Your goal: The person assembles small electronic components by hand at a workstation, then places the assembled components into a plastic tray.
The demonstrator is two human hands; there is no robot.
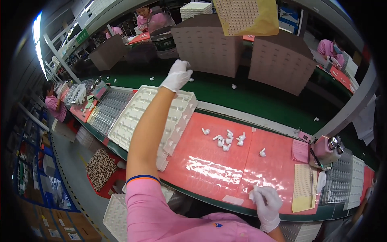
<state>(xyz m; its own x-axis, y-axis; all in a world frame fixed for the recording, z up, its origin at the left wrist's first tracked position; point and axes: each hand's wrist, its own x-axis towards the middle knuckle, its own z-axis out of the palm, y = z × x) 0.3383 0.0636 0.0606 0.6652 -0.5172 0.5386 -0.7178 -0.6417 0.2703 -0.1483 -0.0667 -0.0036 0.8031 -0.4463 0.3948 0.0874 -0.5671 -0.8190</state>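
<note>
My left hand (177,76), in a white glove, reaches out over the green conveyor belt (213,89) past the white moulded tray (141,105). Its fingers are curled together, and whatever they hold is hidden. A white earbud (191,80) lies on the belt beside it. Near the front edge of the pink mat (193,151), my gloved right hand (267,205) is closed in a pinch. Something small and white shows at its fingertips, too unclear to name. Several white earbuds (226,147) lie grouped on the mat, with a single earbud (263,152) farther right.
Tall grey-brown stacks (207,48) stand beyond the belt, with a yellow dotted sheet (246,16) hanging above. To the right are pump bottles (325,149), tweezers (311,189) on a yellow sheet and a clear tray (338,181). Co-workers (152,20) sit across the line.
</note>
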